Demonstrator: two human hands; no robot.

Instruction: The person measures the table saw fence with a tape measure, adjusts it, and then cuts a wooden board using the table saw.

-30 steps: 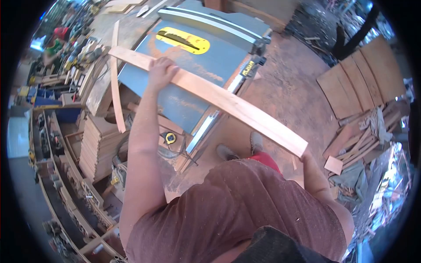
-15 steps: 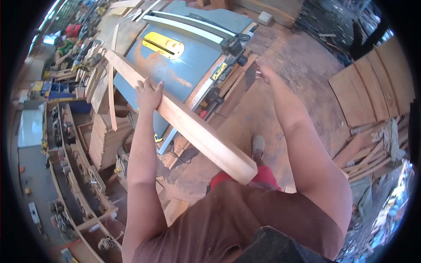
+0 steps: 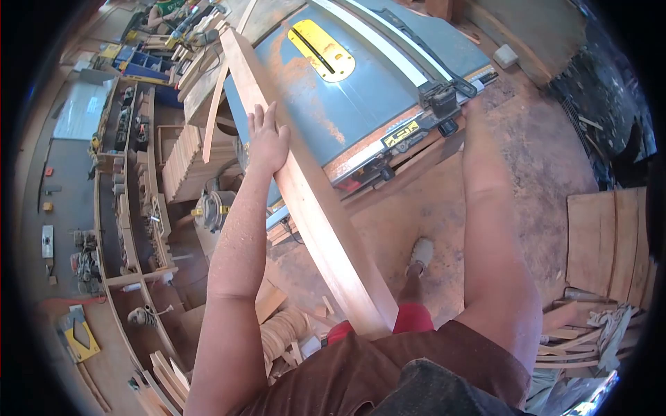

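Observation:
A long, thick wooden beam slants from the left side of the table saw down to my waist. My left hand is on it about midway, fingers laid along the wood and thumb across, holding the beam. At the saw's front right, my right hand is close to the black rip fence clamp. Motion blurs that hand and its fingers do not show clearly, so whether it touches the clamp cannot be made out. The saw's yellow throat plate has sawdust beside it.
Wooden shelving with tools runs along the left, near a stack of wood pieces. Wide boards lean at the right above scrap wood. Another person is at the far upper left. My foot stands on the dusty floor.
My view has turned, shifting the saw right in the picture. My right hand has moved from beside the saw's front edge up to the fence clamp. My left hand stays on the beam.

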